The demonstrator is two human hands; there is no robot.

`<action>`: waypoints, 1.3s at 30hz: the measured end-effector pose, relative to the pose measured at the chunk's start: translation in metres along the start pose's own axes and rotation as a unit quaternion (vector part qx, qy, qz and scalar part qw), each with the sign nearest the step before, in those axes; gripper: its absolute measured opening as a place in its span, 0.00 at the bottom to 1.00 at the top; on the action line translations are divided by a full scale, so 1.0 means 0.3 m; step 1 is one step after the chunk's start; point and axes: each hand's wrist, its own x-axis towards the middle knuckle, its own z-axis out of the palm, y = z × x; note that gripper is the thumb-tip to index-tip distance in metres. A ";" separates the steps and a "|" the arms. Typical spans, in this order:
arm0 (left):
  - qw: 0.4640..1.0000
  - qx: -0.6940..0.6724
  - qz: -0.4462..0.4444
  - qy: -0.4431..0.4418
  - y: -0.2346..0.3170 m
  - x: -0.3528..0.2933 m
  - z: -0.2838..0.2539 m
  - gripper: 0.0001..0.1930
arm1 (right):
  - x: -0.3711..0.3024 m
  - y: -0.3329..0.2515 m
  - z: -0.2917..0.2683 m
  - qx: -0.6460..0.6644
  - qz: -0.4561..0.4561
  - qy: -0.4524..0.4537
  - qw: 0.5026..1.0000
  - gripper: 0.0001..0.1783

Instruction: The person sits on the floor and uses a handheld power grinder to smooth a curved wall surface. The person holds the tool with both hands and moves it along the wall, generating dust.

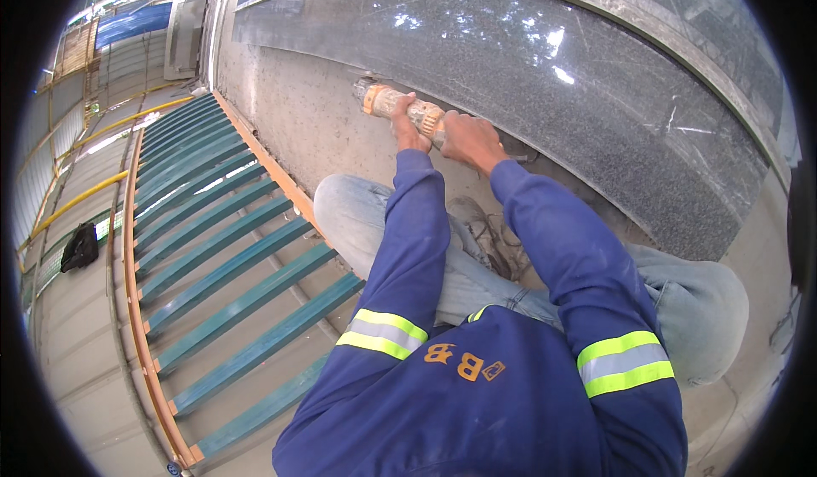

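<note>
A dusty power tool with orange parts, which looks like an angle grinder (383, 100), lies across both my hands, its head pointing to the far left. My left hand (408, 126) is wrapped round the middle of its body. Farther back on the tool, my right hand (472, 141) is closed round the rear end. Just beyond the tool runs the lower edge of a dark, polished granite slab (545, 85). The head's front end is hard to make out, and I cannot tell whether it touches the slab or the ledge.
Beside my bent knees, a railing of green slats (230, 277) in an orange frame (272, 166) stands along the left. Past it are yellow pipes (85, 196) and a black bag (80, 247). A dusty concrete surface (298, 111) lies between railing and slab; cables (511, 251) lie near my feet.
</note>
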 end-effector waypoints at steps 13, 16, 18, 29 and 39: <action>1.000 0.009 -0.023 -0.010 0.019 -0.012 0.019 0.13 | 0.018 0.011 0.022 0.006 0.002 0.005 1.000 0.17; 1.000 -0.001 -0.018 -0.005 0.013 -0.028 0.028 0.14 | 0.002 0.003 0.006 -0.001 0.002 0.020 1.000 0.17; 1.000 0.001 -0.004 -0.011 0.013 -0.023 0.037 0.14 | -0.003 0.003 -0.005 0.002 0.005 0.013 1.000 0.17; 1.000 -0.006 -0.015 0.002 0.002 -0.063 0.028 0.14 | -0.028 0.004 -0.018 -0.001 0.014 -0.004 1.000 0.18; 1.000 -0.022 -0.019 -0.001 0.010 -0.007 0.018 0.18 | 0.018 -0.022 -0.009 -0.036 0.019 0.000 0.999 0.19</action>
